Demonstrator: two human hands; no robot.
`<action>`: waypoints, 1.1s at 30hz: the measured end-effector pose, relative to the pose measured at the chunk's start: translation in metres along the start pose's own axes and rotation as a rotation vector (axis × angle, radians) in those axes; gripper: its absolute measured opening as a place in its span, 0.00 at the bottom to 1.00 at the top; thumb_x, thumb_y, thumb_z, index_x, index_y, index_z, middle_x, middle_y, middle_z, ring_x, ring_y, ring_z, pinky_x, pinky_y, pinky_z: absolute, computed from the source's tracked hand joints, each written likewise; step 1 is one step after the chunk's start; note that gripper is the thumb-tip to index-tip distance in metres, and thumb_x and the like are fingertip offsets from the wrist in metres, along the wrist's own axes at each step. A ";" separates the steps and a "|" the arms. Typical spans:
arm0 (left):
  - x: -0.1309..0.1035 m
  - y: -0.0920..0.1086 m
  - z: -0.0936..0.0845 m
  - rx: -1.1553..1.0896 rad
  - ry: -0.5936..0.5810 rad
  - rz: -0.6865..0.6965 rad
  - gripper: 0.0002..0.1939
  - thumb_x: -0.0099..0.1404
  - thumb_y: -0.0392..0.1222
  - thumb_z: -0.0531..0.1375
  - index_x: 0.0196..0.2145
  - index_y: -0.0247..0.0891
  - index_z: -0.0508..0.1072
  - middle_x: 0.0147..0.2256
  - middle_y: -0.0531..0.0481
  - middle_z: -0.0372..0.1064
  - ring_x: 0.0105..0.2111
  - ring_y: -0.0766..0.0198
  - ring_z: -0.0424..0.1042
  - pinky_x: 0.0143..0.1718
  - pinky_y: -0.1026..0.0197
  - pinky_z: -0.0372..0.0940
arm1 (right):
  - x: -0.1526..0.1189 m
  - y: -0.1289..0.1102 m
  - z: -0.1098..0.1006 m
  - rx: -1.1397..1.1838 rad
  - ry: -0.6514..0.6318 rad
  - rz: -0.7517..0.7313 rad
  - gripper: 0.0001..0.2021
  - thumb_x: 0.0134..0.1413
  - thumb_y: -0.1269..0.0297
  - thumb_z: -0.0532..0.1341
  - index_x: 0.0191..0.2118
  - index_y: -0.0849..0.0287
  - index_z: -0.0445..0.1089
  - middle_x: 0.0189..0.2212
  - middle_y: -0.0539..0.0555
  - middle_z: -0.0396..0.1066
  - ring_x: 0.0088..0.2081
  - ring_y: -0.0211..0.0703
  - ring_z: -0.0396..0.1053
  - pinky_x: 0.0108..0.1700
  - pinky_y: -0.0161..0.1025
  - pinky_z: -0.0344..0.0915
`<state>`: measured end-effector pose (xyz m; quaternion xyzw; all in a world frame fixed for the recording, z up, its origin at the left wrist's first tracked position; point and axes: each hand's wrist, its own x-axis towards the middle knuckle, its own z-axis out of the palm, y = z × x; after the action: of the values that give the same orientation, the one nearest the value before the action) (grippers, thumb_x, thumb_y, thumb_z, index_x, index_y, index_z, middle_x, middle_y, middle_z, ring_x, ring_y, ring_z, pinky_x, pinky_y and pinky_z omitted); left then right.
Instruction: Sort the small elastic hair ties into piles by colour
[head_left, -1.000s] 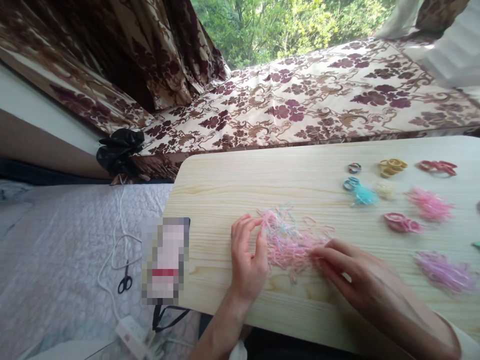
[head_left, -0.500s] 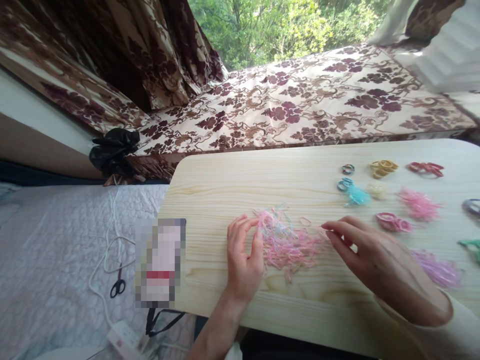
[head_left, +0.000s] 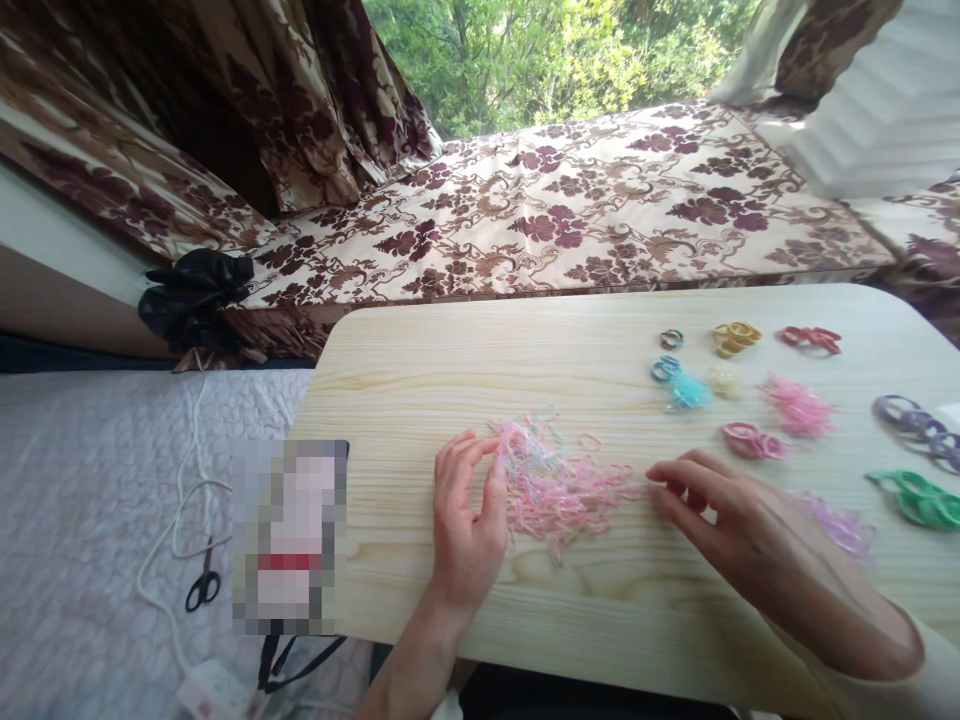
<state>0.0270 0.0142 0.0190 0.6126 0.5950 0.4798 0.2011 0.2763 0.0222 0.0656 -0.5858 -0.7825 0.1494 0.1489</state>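
Observation:
A loose pile of small pink, pale blue and lilac elastic bands (head_left: 562, 490) lies on the wooden table (head_left: 450, 370). My left hand (head_left: 471, 500) rests at the pile's left edge, thumb and fingers curved apart around a few strands. At the right edge, my right hand (head_left: 727, 530) has its thumb and index fingertips together on a thin pink strand that trails toward the pile. Behind the right hand lie a lilac bunch (head_left: 840, 528), partly hidden, and pink hair ties (head_left: 752, 440).
Sorted at the right are a pink bunch (head_left: 799, 405), turquoise bands (head_left: 686, 390), yellow ties (head_left: 736, 338), red ties (head_left: 810, 340), green ties (head_left: 919, 500) and purple ties (head_left: 911, 420). Scissors (head_left: 203, 590) and a white cable lie on the bed at the left.
The camera view has shifted right, so the table appears further left. My right hand has moved slightly away from the pile; my left hand keeps its place beside it.

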 end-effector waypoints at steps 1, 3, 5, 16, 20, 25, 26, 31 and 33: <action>0.000 0.000 0.000 -0.002 -0.003 0.002 0.10 0.70 0.37 0.55 0.45 0.41 0.73 0.46 0.46 0.73 0.55 0.56 0.67 0.58 0.49 0.64 | -0.001 0.000 0.001 0.000 -0.010 0.007 0.14 0.63 0.57 0.51 0.34 0.54 0.72 0.29 0.51 0.72 0.24 0.39 0.70 0.25 0.37 0.62; 0.000 -0.001 0.000 -0.004 -0.002 0.003 0.10 0.70 0.37 0.55 0.46 0.41 0.73 0.46 0.46 0.73 0.55 0.57 0.67 0.58 0.50 0.64 | -0.001 -0.002 0.002 0.015 -0.036 0.019 0.13 0.62 0.58 0.52 0.34 0.54 0.72 0.29 0.51 0.72 0.24 0.38 0.70 0.25 0.36 0.62; 0.000 -0.001 0.000 -0.004 0.002 -0.002 0.10 0.70 0.37 0.55 0.45 0.41 0.73 0.46 0.45 0.73 0.55 0.57 0.67 0.58 0.49 0.64 | -0.002 -0.004 0.003 0.028 -0.066 0.023 0.14 0.63 0.58 0.51 0.32 0.54 0.71 0.29 0.51 0.72 0.25 0.39 0.71 0.26 0.36 0.62; 0.000 -0.001 0.001 0.020 -0.005 0.002 0.10 0.70 0.38 0.54 0.45 0.40 0.73 0.47 0.45 0.73 0.55 0.55 0.68 0.58 0.48 0.64 | -0.012 0.005 0.004 0.076 -0.026 0.055 0.14 0.63 0.57 0.52 0.33 0.54 0.72 0.29 0.52 0.73 0.25 0.39 0.71 0.26 0.37 0.64; 0.000 0.000 0.001 0.087 0.019 0.098 0.11 0.69 0.36 0.55 0.46 0.40 0.72 0.45 0.45 0.73 0.55 0.55 0.67 0.58 0.47 0.63 | -0.015 0.000 0.007 0.067 0.023 0.017 0.15 0.65 0.57 0.51 0.40 0.54 0.74 0.31 0.51 0.74 0.26 0.38 0.72 0.25 0.36 0.64; -0.013 0.019 -0.002 0.275 -0.054 0.302 0.14 0.65 0.32 0.57 0.47 0.42 0.73 0.46 0.46 0.73 0.58 0.53 0.65 0.67 0.40 0.49 | -0.030 0.006 0.008 0.052 0.043 -0.073 0.15 0.65 0.59 0.52 0.32 0.52 0.73 0.28 0.49 0.72 0.23 0.36 0.71 0.23 0.35 0.63; -0.017 0.024 -0.003 0.301 -0.095 0.324 0.14 0.65 0.32 0.57 0.47 0.43 0.73 0.47 0.46 0.73 0.59 0.52 0.64 0.67 0.39 0.47 | -0.033 0.009 0.008 0.055 0.049 -0.088 0.15 0.65 0.59 0.52 0.32 0.52 0.73 0.27 0.48 0.71 0.23 0.35 0.70 0.23 0.34 0.63; -0.040 0.047 0.002 0.381 -0.290 0.430 0.19 0.64 0.33 0.57 0.52 0.41 0.72 0.53 0.43 0.71 0.64 0.49 0.59 0.69 0.38 0.43 | -0.038 0.018 0.015 -0.023 0.177 -0.120 0.14 0.67 0.60 0.51 0.45 0.56 0.74 0.31 0.51 0.72 0.25 0.36 0.71 0.27 0.35 0.66; -0.046 0.051 0.008 0.406 -0.348 0.469 0.20 0.65 0.35 0.58 0.54 0.40 0.71 0.56 0.41 0.69 0.65 0.47 0.57 0.68 0.38 0.45 | -0.037 0.018 0.018 -0.081 0.200 -0.145 0.16 0.67 0.61 0.50 0.49 0.57 0.73 0.32 0.52 0.72 0.27 0.38 0.71 0.29 0.36 0.66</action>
<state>0.0689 -0.0368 0.0410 0.8326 0.4782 0.2734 0.0580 0.2946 -0.0099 0.0396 -0.5454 -0.8093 0.0471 0.2128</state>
